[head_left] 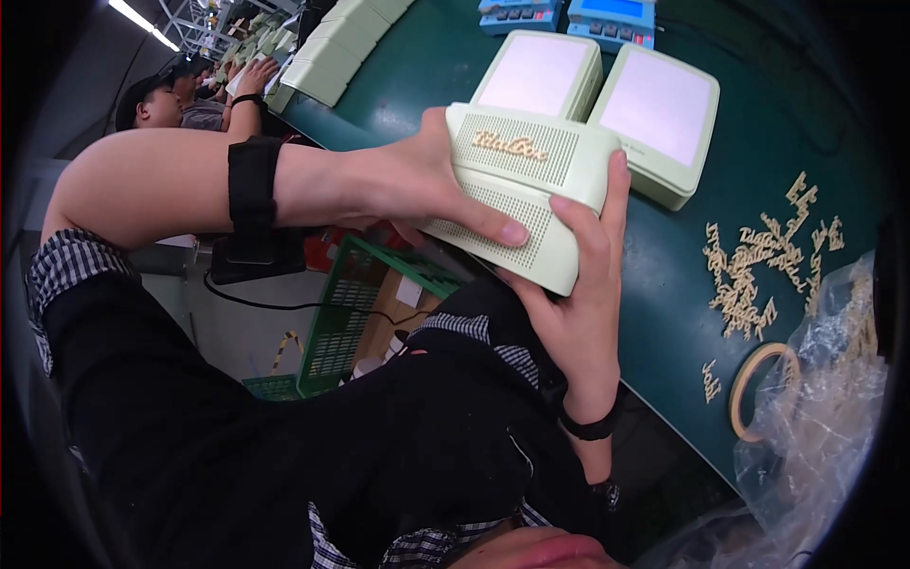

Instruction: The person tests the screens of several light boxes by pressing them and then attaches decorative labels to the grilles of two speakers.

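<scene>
A pale green plastic casing (512, 204) with two panels of small round holes is held up over the table's near edge. Raised gold script lettering (510, 145) sits on its upper panel. My left hand (417, 185) grips the casing from the left, its thumb lying across the lower panel. From the right my right hand (583, 275) closes around the side and lower corner. Both hands' far fingers are partly hidden behind the casing. Just beyond stand two similar pale green units, one on the left (538, 74) and one on the right (661, 104), with whitish top faces.
Many loose gold script letter pieces (744, 270) lie scattered on the green table (654, 294). Beside them are a tape roll (741, 394) and a clear plastic bag (820, 379). Blue devices (611, 21) stand at the back. A green crate (327, 322) is below; another person (156, 104) sits far left.
</scene>
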